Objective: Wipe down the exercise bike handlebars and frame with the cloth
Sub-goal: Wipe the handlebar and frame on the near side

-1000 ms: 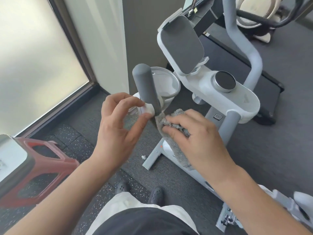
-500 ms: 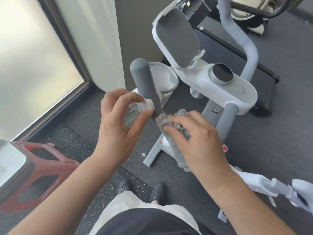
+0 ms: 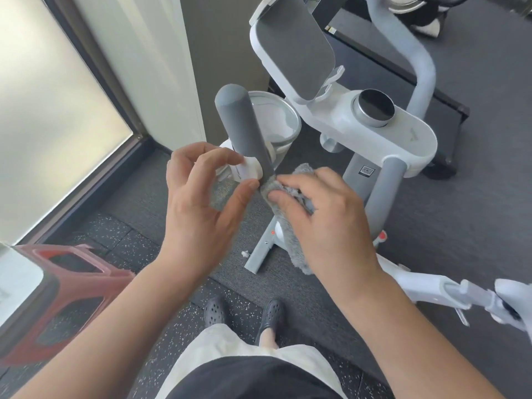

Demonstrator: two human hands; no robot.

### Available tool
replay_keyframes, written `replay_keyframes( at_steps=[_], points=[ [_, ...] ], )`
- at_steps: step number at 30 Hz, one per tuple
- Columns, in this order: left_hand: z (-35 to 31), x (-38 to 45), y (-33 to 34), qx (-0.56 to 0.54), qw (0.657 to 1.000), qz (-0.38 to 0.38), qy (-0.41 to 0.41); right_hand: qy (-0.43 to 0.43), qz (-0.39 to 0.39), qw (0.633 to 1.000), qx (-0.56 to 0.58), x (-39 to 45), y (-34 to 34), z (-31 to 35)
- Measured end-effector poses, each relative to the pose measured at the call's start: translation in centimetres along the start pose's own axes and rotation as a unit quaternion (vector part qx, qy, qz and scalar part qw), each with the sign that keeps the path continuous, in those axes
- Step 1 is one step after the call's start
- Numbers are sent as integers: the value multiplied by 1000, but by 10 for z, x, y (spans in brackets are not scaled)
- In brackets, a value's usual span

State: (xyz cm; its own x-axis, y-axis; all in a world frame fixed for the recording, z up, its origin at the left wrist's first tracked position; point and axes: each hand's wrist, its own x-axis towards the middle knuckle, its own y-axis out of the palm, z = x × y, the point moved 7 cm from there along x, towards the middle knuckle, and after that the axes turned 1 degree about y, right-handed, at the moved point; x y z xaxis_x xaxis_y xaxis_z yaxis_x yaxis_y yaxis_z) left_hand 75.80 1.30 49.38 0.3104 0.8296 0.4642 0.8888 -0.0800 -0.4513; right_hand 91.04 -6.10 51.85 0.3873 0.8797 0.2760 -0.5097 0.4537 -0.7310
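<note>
The white exercise bike (image 3: 403, 131) stands in front of me, with a grey tablet rest and a round knob on its console. Its left handlebar grip (image 3: 244, 131), dark grey, rises toward me. My right hand (image 3: 322, 217) is shut on a fluffy grey cloth (image 3: 290, 240) and presses it against the base of that grip; the cloth's tail hangs down below my palm. My left hand (image 3: 201, 203) pinches a small white part (image 3: 250, 169) beside the grip's base between thumb and fingers. The right handlebar (image 3: 385, 191) stands untouched.
A red plastic stool (image 3: 66, 295) sits at my lower left by a frosted glass door. A white bin (image 3: 276, 122) stands behind the grip. A treadmill edge (image 3: 403, 73) lies beyond the bike. The bike's seat post and seat (image 3: 460, 295) reach in at lower right.
The view has shifted down and slightly right. My right hand with the cloth has slid a little up toward the grip's base. My left hand keeps its pinch.
</note>
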Motion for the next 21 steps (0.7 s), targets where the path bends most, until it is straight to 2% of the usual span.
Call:
replay_keyframes(
  at_steps=[7,15,21],
  points=[
    [1,-2,1,3,1000,1,0,83,22,996,-30,-36,-31,-43],
    [0,-1,1,4,1000,4,1,67,32,997,-16,18,1,-8],
    [0,-1,2,4,1000,17,2,113,57,991,-45,-22,-27,-40]
  ],
)
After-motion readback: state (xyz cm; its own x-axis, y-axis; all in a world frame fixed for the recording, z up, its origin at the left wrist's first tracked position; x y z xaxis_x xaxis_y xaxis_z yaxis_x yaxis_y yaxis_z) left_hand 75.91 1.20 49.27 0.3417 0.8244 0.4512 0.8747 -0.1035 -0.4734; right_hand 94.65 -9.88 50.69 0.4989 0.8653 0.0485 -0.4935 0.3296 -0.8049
